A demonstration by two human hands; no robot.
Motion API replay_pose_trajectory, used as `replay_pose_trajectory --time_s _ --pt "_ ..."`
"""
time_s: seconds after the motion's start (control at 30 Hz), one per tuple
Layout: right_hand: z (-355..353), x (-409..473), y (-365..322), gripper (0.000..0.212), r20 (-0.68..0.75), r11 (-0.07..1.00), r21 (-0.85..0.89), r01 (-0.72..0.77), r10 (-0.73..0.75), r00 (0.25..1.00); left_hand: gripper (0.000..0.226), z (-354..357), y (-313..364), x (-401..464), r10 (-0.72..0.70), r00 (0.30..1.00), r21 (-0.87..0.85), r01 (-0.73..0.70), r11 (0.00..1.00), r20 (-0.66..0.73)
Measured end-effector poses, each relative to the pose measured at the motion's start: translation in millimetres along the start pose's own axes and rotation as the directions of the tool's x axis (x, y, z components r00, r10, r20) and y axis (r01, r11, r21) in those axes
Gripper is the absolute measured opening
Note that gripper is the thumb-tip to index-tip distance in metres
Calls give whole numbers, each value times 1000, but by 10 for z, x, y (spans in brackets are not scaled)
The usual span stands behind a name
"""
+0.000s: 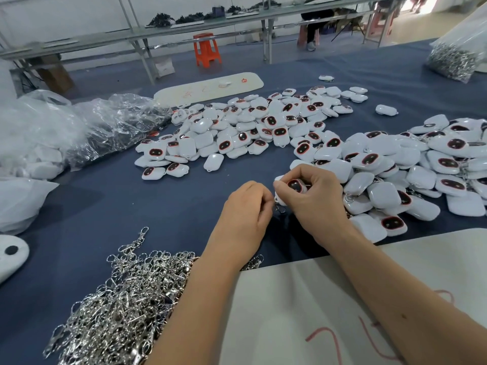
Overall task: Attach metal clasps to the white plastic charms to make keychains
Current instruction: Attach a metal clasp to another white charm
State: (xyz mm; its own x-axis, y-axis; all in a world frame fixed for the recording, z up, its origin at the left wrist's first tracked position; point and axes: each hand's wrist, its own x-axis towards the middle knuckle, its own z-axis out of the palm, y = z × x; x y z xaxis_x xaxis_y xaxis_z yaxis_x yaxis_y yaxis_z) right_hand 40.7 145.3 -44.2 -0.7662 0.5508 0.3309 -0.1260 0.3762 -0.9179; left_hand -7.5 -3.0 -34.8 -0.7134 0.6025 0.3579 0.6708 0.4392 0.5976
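Blue table (163, 206) — charm piles (253, 127), clasp heap (126, 291), crumpled plastic bags (79, 127) (left), white boards (303, 299).

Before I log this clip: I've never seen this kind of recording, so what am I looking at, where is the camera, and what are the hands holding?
There is no machine here. A person wears one wide-angle camera on the head, looking forward and down, so both arms come in from the bottom of the picture. The right hand grips a white charm with a dark, red-rimmed face. The left hand pinches something small and metal against it, most likely a clasp, though it is mostly hidden. On the blue table lie a heap of clasps near the left arm, a pile of charms farther back, and another pile on the right, where some metal rings show.
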Motion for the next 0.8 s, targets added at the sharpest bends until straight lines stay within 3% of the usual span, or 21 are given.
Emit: replay_pose_trajectory --time_s 0.17,0.3,0.5,0.6,0.8 --pt "-37 33 -24 23 23 945 291 -151 151 988 8 -37 36 30 56 993 -217 -78 973 -106" --pt "-44 30 -44 25 152 850 459 -258 211 966 14 -49 13 22 57 985 -263 -100 960 -164" --pt "-28 25 -64 5 316 716 599 -358 200 928 14 -84 -32 40 0 962 -317 -90 944 -272" --pt "-49 23 -75 19 380 654 643 -399 180 907 16 -90 -25 42 -18 950 -332 -91 939 -312" --pt "-46 29 -67 36 405 637 655 -406 157 901 22 -97 -42 51 -123 928 -395 -28 918 -351"
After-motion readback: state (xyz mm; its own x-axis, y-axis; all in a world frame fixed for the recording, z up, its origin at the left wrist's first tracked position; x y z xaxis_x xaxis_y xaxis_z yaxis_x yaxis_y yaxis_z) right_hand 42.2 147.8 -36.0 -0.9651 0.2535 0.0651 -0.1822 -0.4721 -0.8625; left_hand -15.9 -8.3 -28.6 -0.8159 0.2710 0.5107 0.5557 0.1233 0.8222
